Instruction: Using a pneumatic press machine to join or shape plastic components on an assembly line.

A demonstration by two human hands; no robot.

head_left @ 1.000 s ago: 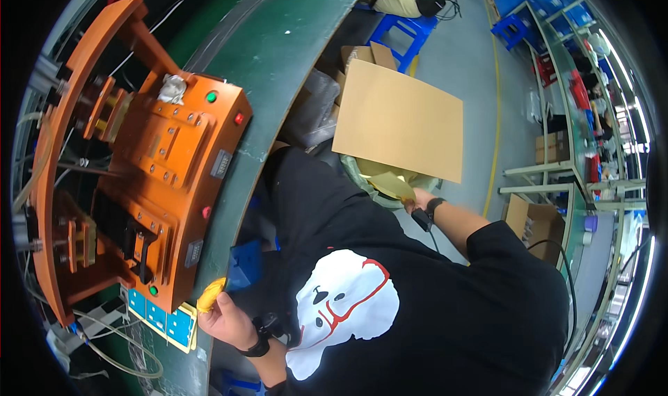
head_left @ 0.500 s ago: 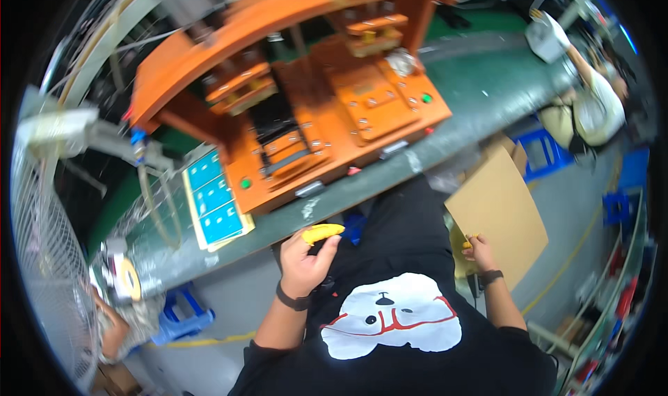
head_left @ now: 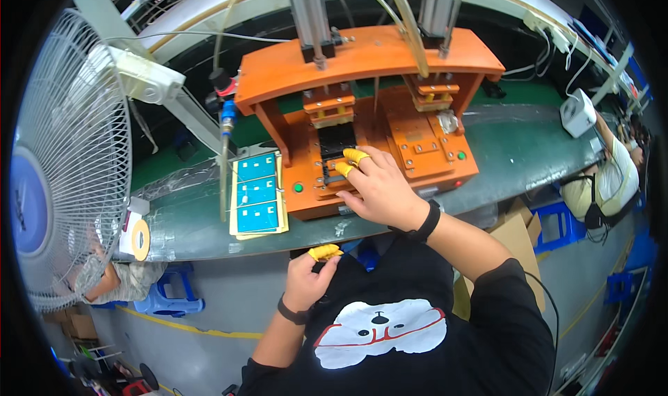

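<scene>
My right hand (head_left: 379, 187) reaches forward onto the orange press fixture (head_left: 417, 135). Its yellow-capped fingertips rest on a dark part in the left nest (head_left: 332, 146). Whether the fingers grip that part is hidden by the hand. My left hand (head_left: 309, 278) hangs curled near my chest, below the front edge of the green belt (head_left: 209, 222). A yellow finger cot (head_left: 324, 251) shows on its thumb, and nothing shows in the hand.
Blue sheets (head_left: 257, 194) lie on the belt left of the fixture, with a tape roll (head_left: 139, 239) further left. A large white fan (head_left: 62, 159) stands at the left. Another person (head_left: 605, 180) sits at the right. Cardboard (head_left: 518, 236) and a blue stool (head_left: 167, 298) are on the floor.
The view has swung from the cardboard box at my side to face the fixture. My right hand came from the box onto the fixture's nest. My left hand stays curled near my body.
</scene>
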